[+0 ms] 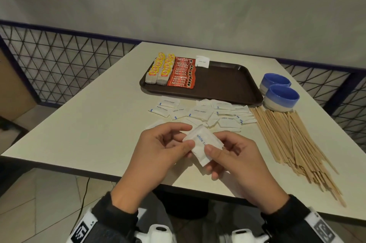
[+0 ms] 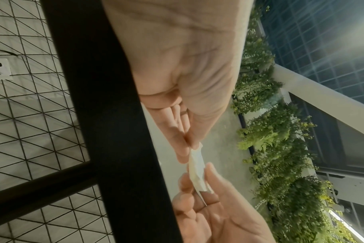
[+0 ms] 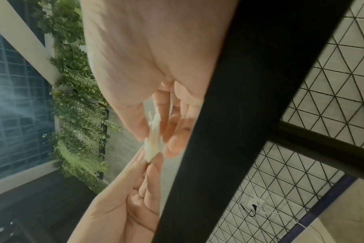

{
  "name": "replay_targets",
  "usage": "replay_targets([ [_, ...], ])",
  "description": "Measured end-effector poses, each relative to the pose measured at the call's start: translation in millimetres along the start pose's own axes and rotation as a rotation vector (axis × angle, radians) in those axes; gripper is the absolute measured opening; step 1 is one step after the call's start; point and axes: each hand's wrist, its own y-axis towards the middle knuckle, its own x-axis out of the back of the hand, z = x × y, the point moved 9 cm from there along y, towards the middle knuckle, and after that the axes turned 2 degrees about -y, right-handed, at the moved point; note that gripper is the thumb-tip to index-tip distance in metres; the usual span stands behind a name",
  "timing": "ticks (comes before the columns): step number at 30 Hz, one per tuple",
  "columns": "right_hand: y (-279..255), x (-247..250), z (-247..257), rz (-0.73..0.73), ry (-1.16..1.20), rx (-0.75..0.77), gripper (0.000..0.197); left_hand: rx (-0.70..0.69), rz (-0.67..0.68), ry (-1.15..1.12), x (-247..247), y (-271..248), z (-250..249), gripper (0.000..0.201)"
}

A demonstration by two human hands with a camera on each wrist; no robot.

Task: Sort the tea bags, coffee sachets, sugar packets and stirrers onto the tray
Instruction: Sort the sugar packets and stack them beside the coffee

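Observation:
Both hands hold a small stack of white sugar packets (image 1: pixel 204 143) above the table's near edge. My left hand (image 1: pixel 168 143) pinches its left side, my right hand (image 1: pixel 223 155) its right side. Edge-on, the stack (image 2: pixel 196 171) (image 3: pixel 153 144) shows between thumbs and fingers in both wrist views. On the brown tray (image 1: pixel 227 84) lie two rows of yellow-tagged tea bags (image 1: pixel 160 70), a row of red coffee sachets (image 1: pixel 183 72) and one sugar packet (image 1: pixel 202 61) at the back rim. Loose sugar packets (image 1: pixel 208 113) lie in front of the tray. Wooden stirrers (image 1: pixel 297 143) are heaped at the right.
Two blue-and-white bowls (image 1: pixel 281 94) stand right of the tray, close to the stirrers. A wire-mesh railing (image 1: pixel 59 68) runs behind and beside the table (image 1: pixel 79 123). The table's dark edge crosses both wrist views.

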Motion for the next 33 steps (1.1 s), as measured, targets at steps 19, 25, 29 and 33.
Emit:
replay_targets([
  [19, 1.9, 7.2, -6.5, -0.025, 0.120, -0.014, 0.031, -0.009, 0.060, 0.072, -4.4, 1.6, -0.6, 0.010],
  [25, 0.2, 5.0, -4.4, -0.001, 0.064, 0.011, 0.032, -0.009, 0.105, 0.086, -10.4, 1.1, -1.5, 0.011],
  [29, -0.8, 4.6, -0.3, 0.015, -0.007, 0.047, 0.022, -0.025, 0.110, 0.122, -9.5, 0.7, -2.2, 0.010],
  [33, -2.9, 3.2, 3.7, 0.037, -0.108, 0.078, 0.019, -0.040, 0.109, 0.137, -8.2, 1.1, -2.7, 0.017],
])
